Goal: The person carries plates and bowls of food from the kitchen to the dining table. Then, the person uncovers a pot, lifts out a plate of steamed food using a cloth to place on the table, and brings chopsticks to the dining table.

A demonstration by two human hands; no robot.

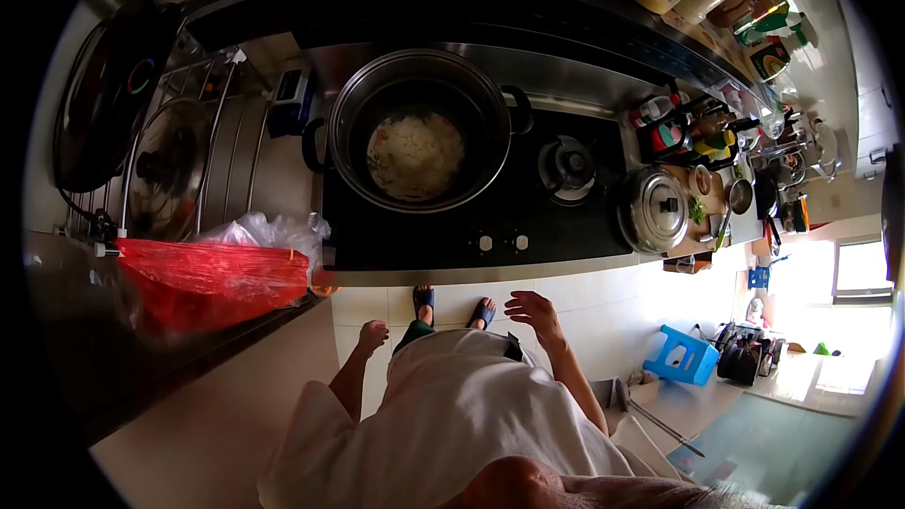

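While our right hand (537,313) hangs empty and loosely spread, our left hand (373,335) curls, its grip unclear to us; beyond both, on a black glass stovetop (405,241), sits a round, two-handled metal pot (424,90) of pale, chunky food (417,155).

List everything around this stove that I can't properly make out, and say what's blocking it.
All in the head view:
- Beneath the big pot: hidden by the pot itself.
- The food inside: pieces too blurred to identify.
- Under the silver lid: covered.
- Inside the red bag: hidden by crumpled plastic.
- The left hand: palm hidden by its curled fingers.
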